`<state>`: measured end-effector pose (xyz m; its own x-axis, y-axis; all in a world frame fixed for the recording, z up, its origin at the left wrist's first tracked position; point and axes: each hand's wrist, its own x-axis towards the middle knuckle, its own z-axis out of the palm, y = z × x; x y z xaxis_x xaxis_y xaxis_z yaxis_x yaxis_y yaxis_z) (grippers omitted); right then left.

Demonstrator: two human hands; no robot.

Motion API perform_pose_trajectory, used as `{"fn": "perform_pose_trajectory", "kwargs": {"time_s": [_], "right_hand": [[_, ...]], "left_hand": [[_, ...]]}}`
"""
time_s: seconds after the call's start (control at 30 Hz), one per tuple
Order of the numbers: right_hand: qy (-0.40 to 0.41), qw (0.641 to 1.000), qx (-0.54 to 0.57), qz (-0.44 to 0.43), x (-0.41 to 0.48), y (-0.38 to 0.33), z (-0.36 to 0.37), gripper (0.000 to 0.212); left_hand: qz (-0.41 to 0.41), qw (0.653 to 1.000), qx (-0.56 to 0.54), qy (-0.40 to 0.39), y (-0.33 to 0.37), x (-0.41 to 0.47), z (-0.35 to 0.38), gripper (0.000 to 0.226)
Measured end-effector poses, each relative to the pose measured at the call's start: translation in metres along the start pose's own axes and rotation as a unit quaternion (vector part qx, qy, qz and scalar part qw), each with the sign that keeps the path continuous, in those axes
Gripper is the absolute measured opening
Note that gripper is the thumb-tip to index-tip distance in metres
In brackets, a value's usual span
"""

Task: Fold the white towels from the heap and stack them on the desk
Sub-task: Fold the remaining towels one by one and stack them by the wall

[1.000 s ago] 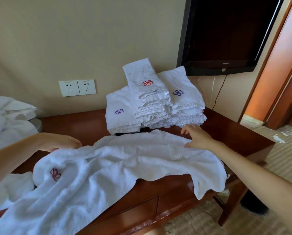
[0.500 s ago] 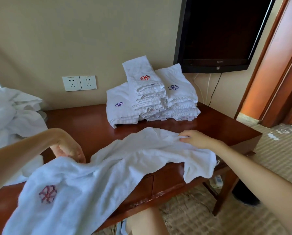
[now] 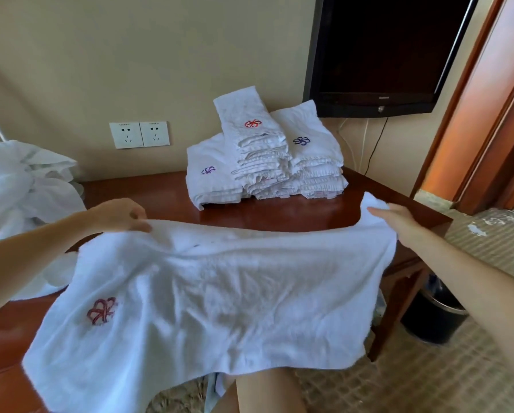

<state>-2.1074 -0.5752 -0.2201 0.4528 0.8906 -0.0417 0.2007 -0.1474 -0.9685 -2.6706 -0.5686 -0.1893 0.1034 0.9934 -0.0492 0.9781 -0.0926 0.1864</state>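
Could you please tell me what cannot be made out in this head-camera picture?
All in the head view:
- Heap: cut off by the left edge, so its extent is unknown.
- Desk front: hidden under the spread towel that the left hand and right hand hold.
- Folded stacks: layers too fine to count.
- Bin: partly behind the desk leg; contents unseen.

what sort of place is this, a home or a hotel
Most likely a hotel room. Stacks of folded white towels with embroidered flower logos sit on a wooden desk, a flat TV hangs on the wall, and a small black bin stands on the floor by the desk.
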Motion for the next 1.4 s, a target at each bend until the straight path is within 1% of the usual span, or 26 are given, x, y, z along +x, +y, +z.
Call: {"fn": "perform_pose_trajectory", "kwargs": {"time_s": [0.1, 0.13, 0.17, 0.27, 0.33, 0.4, 0.47, 0.57, 0.6, 0.63, 0.67, 0.73, 0.9, 1.0, 1.07, 1.13, 1.2, 1.27, 1.33, 1.4], "right_hand": [[0.043, 0.999, 0.033, 0.001, 0.016, 0.002, -0.006, 0.054], [0.056, 0.997, 0.044, 0.002, 0.023, 0.002, -0.007, 0.052], [0.068, 0.996, 0.056, 0.004, 0.028, 0.000, -0.007, 0.047], [0.109, 0.993, 0.048, -0.003, 0.054, -0.007, -0.001, 0.018], [0.124, 0.992, 0.024, -0.003, 0.072, -0.012, 0.007, 0.034], [0.134, 0.991, -0.009, -0.005, 0.093, -0.013, 0.016, 0.040], [0.133, 0.990, -0.049, 0.006, 0.113, -0.008, 0.025, 0.034], [0.128, 0.987, -0.093, 0.018, 0.140, 0.008, 0.037, 0.031], [0.122, 0.986, -0.107, 0.027, 0.147, 0.014, 0.041, 0.028], [0.121, 0.985, -0.121, 0.032, 0.153, 0.018, 0.047, 0.025], [0.120, 0.983, -0.131, 0.035, 0.158, 0.022, 0.053, 0.026], [0.117, 0.980, -0.159, 0.036, 0.169, 0.025, 0.065, 0.036], [0.121, 0.966, -0.227, 0.033, 0.184, 0.015, 0.081, 0.037], [0.131, 0.941, -0.310, 0.019, 0.187, 0.017, 0.078, 0.025], [0.141, 0.914, -0.380, -0.006, 0.188, 0.020, 0.076, 0.030], [0.166, 0.883, -0.436, -0.050, 0.189, 0.021, 0.077, 0.034], [0.190, 0.848, -0.483, -0.106, 0.186, 0.021, 0.081, 0.030], [0.205, 0.815, -0.521, -0.150, 0.180, 0.022, 0.084, 0.027], [0.196, 0.787, -0.559, -0.171, 0.171, 0.022, 0.085, 0.029], [0.163, 0.767, -0.598, -0.166, 0.161, 0.023, 0.087, 0.025]], "left_hand": [[-0.019, 0.996, -0.043, 0.077, -0.011, 0.009, -0.008, 0.022], [-0.029, 0.994, -0.058, 0.090, -0.015, 0.013, -0.011, 0.021], [-0.033, 0.992, -0.063, 0.101, -0.016, 0.016, -0.013, 0.022], [-0.045, 0.990, -0.074, 0.110, -0.018, 0.031, -0.005, 0.022], [-0.058, 0.991, -0.083, 0.093, -0.019, 0.045, 0.006, 0.024], [-0.072, 0.991, -0.085, 0.078, -0.020, 0.059, 0.020, 0.029], [-0.095, 0.989, -0.081, 0.084, -0.019, 0.068, 0.035, 0.040], [-0.156, 0.978, -0.082, 0.108, -0.023, 0.074, 0.047, 0.065], [-0.171, 0.975, -0.091, 0.111, -0.026, 0.076, 0.048, 0.069], [-0.184, 0.972, -0.101, 0.109, -0.030, 0.079, 0.047, 0.070], [-0.193, 0.970, -0.109, 0.105, -0.034, 0.081, 0.046, 0.070], [-0.203, 0.968, -0.113, 0.100, -0.040, 0.086, 0.045, 0.072], [-0.200, 0.966, -0.105, 0.127, -0.045, 0.097, 0.051, 0.069], [-0.193, 0.968, -0.070, 0.146, -0.044, 0.096, 0.056, 0.068], [-0.177, 0.969, -0.047, 0.163, -0.044, 0.095, 0.059, 0.063], [-0.149, 0.971, -0.016, 0.188, -0.046, 0.093, 0.062, 0.056], [-0.125, 0.970, 0.013, 0.206, -0.047, 0.092, 0.064, 0.054], [-0.114, 0.971, 0.037, 0.208, -0.044, 0.093, 0.065, 0.053], [-0.100, 0.968, 0.055, 0.224, -0.037, 0.094, 0.065, 0.047], [-0.071, 0.967, 0.065, 0.236, -0.028, 0.095, 0.066, 0.036]]}}
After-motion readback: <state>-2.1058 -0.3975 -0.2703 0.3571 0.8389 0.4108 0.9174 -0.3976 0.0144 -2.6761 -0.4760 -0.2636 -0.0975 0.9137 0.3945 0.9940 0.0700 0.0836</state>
